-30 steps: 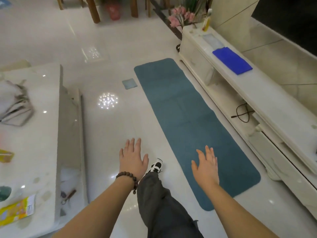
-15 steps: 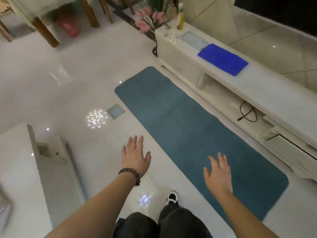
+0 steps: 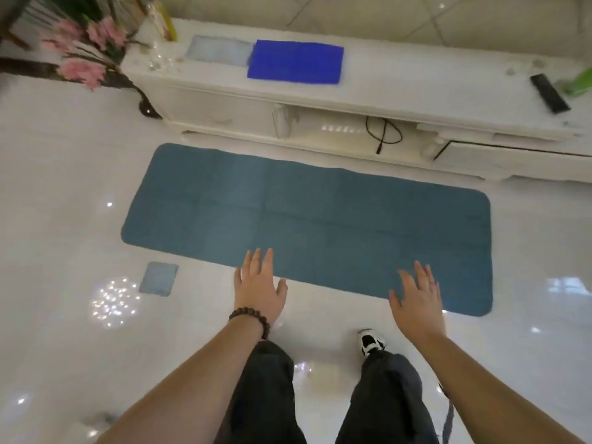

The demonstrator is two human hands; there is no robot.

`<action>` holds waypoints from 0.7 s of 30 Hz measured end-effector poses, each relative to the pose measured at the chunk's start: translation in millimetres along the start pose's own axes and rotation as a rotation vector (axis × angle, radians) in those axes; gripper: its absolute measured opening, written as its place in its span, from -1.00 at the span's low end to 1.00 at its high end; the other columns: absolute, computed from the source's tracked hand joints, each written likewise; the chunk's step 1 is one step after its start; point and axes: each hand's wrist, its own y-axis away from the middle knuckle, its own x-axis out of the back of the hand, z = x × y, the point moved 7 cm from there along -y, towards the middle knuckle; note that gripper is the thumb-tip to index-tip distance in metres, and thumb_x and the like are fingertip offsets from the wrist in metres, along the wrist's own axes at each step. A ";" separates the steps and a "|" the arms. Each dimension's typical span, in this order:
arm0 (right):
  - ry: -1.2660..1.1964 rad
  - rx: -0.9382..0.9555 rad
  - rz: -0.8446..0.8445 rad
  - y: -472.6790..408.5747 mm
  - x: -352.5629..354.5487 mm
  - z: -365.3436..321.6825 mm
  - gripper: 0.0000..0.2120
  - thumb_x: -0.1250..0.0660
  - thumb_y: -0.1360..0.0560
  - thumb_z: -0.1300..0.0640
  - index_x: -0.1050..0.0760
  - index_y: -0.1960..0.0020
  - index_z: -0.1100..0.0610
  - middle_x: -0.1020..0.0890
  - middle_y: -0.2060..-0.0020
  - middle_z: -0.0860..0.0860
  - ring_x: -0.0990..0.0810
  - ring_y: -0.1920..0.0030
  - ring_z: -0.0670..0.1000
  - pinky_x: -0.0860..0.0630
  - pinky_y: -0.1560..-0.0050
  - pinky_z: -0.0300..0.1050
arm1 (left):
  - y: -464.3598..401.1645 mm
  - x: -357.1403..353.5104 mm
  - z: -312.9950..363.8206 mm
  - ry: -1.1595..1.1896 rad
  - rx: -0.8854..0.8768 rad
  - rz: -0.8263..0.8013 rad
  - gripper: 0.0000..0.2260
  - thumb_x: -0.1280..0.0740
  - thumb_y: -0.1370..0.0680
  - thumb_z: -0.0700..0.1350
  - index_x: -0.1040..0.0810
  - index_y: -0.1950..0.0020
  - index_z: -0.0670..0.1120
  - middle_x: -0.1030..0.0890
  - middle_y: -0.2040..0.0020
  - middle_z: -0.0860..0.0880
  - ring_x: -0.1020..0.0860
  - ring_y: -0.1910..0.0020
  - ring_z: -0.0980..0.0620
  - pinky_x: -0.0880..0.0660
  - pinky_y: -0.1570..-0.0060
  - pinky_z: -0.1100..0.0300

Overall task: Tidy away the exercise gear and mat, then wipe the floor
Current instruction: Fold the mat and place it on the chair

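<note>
There, a teal mat [image 3: 307,225] flat on glossy floor [image 3: 64,187]

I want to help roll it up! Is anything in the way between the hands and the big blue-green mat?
Nothing visible is. The left hand and right hand are open above the near edge of the mat, which lies flat and bare on the floor. The small cloth lies off to the left, apart from it.

mat [image 3: 320,219] teal, flat on glossy white floor [image 3: 64,187], lengthwise beside white cabinet [image 3: 384,104] | left hand [image 3: 259,290] and right hand [image 3: 416,302] fingers straight, held out over mat's near edge, holding nothing | blue cloth [image 3: 294,60] folded on cabinet top | small pale cloth [image 3: 158,278] on floor left of mat
</note>
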 end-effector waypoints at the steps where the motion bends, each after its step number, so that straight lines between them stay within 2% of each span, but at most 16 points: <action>1: -0.013 -0.041 0.015 7.8 -7.0 -9.1 -0.54 -0.19 -0.59 0.06 -0.26 -0.46 0.14 -0.05 -0.54 0.14 0.13 -0.55 0.10 0.09 -0.51 0.05 | -8.8 6.1 -9.8 -0.022 -0.045 -0.008 -0.42 -0.11 -0.62 0.07 0.04 -0.57 -0.02 0.02 -0.59 -0.04 0.11 -0.56 -0.03 0.06 -0.51 -0.04; 10: -0.065 -0.170 0.042 28.3 -45.7 -89.4 -0.54 -0.13 -0.62 0.01 -0.21 -0.49 0.10 0.01 -0.55 0.10 0.18 -0.55 0.08 0.11 -0.52 0.02 | -68.3 30.6 -61.4 -0.106 -0.233 -0.044 -0.43 -0.13 -0.61 0.07 -0.02 -0.56 -0.03 -0.04 -0.58 -0.06 0.09 -0.56 -0.05 0.03 -0.51 -0.06; 16: -0.078 -0.184 0.019 -4.6 -82.8 -82.7 -0.56 -0.09 -0.63 -0.01 -0.25 -0.47 0.09 -0.03 -0.55 0.10 0.16 -0.55 0.07 0.10 -0.52 0.01 | -97.0 -19.1 -69.7 -0.176 -0.267 -0.129 -0.44 -0.10 -0.62 0.08 -0.02 -0.57 -0.03 -0.03 -0.58 -0.06 0.08 -0.56 -0.05 0.05 -0.51 -0.05; 21: -0.035 -0.190 -0.067 -53.7 -152.7 -50.7 -0.55 -0.04 -0.64 -0.04 -0.22 -0.48 0.08 -0.02 -0.55 0.09 0.16 -0.55 0.07 0.11 -0.53 0.03 | -144.8 -88.3 -72.1 -0.201 -0.283 -0.148 -0.47 -0.04 -0.63 0.11 -0.03 -0.57 -0.03 -0.04 -0.58 -0.06 0.07 -0.56 -0.05 0.04 -0.51 -0.06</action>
